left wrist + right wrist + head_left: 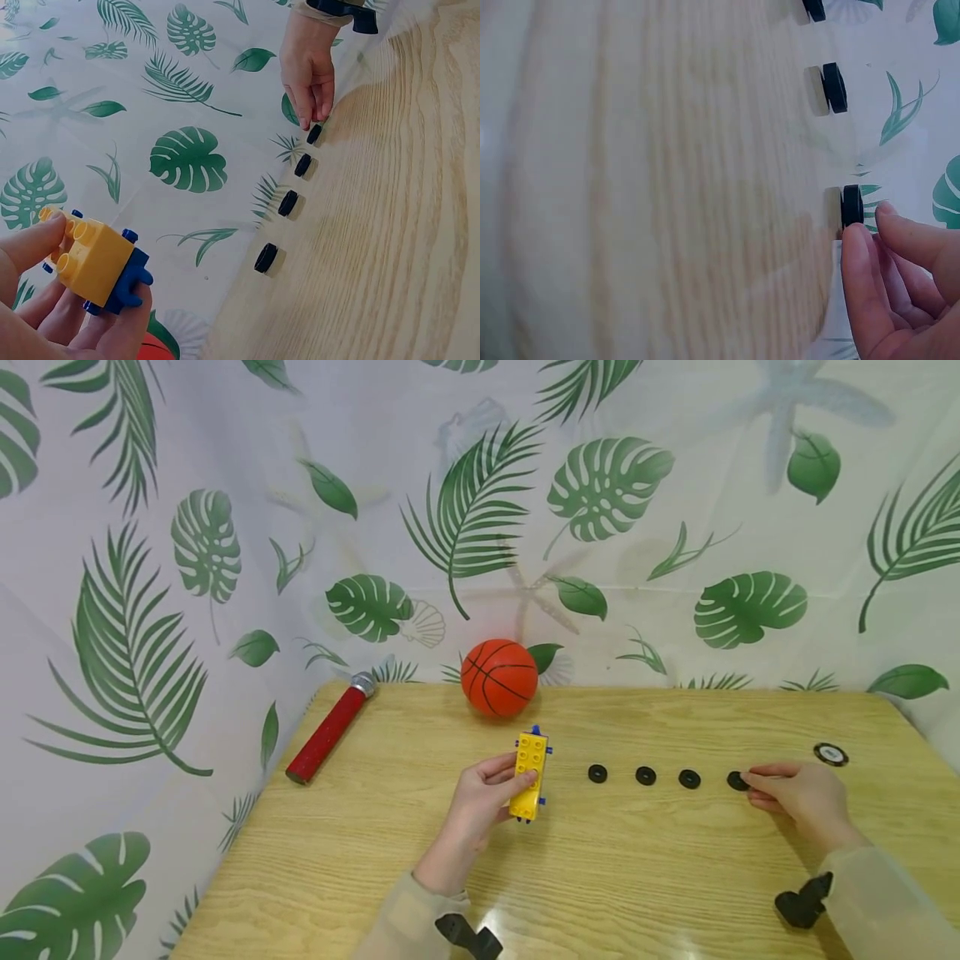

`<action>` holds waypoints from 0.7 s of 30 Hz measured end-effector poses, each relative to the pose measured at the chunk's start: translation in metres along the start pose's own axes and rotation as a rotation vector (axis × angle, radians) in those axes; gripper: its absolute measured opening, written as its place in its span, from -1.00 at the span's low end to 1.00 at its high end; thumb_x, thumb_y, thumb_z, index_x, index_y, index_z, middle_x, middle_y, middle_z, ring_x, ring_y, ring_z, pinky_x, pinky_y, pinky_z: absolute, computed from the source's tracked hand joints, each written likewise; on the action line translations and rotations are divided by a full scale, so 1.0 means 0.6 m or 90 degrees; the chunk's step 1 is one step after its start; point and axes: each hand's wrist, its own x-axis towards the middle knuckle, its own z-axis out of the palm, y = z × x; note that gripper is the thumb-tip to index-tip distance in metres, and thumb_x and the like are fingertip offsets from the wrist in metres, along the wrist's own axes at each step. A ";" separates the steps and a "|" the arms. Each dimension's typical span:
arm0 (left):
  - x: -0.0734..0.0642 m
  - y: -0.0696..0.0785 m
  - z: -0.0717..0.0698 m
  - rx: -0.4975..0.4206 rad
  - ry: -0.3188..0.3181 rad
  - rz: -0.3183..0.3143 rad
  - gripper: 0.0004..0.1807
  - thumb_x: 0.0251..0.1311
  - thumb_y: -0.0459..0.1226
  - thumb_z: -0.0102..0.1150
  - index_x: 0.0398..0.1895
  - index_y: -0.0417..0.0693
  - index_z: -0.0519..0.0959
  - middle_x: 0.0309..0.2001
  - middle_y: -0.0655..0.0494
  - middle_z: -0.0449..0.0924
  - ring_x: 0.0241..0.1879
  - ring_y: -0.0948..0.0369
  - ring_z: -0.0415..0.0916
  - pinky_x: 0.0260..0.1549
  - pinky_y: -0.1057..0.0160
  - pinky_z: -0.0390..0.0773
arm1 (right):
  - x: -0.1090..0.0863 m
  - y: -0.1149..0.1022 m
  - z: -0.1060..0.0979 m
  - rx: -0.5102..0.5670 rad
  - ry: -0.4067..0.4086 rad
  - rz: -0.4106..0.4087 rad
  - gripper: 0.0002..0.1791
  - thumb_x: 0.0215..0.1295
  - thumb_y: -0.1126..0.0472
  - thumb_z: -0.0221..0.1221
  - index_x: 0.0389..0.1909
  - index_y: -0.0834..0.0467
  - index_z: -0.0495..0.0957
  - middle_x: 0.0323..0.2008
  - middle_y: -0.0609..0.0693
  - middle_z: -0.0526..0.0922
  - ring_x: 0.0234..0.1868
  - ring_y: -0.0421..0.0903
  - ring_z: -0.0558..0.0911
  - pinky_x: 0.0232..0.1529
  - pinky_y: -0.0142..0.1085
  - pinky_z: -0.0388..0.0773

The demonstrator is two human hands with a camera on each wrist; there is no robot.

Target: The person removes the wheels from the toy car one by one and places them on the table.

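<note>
My left hand (pixel 480 793) grips a yellow toy car base (pixel 530 772) above the table, thumb across its studded top and fingers beneath. It has blue axle stubs on its sides and a blue hook (pixel 137 285) at one end, shown in the left wrist view. Several small black toy wheels (pixel 645 776) lie flat in a row to its right. At the row's right end, my right hand (pixel 798 797) has its fingertips right at the last wheel (pixel 737 781), partly covering it. In the right wrist view the thumb (pixel 887 209) and index finger stand apart beside that wheel's edge.
An orange toy basketball (pixel 499 678) sits at the table's back edge. A red microphone (pixel 330 730) with a silver head lies at the left. A black-and-white poker chip (pixel 831 754) lies beyond my right hand. Leaf-print cloth (pixel 495 560) hangs behind the wooden table (pixel 600 868).
</note>
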 end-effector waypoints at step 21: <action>0.004 0.001 -0.001 0.015 0.012 -0.017 -0.45 0.20 -0.24 0.37 0.26 0.11 0.44 -0.03 -0.06 0.69 -0.25 0.19 0.67 -0.37 0.28 0.67 | -0.053 -0.085 0.044 0.153 -0.071 -0.118 -0.77 0.26 0.18 0.33 -0.07 -0.05 0.65 -0.39 -0.26 0.73 -0.35 -0.22 0.76 -0.25 -0.32 0.71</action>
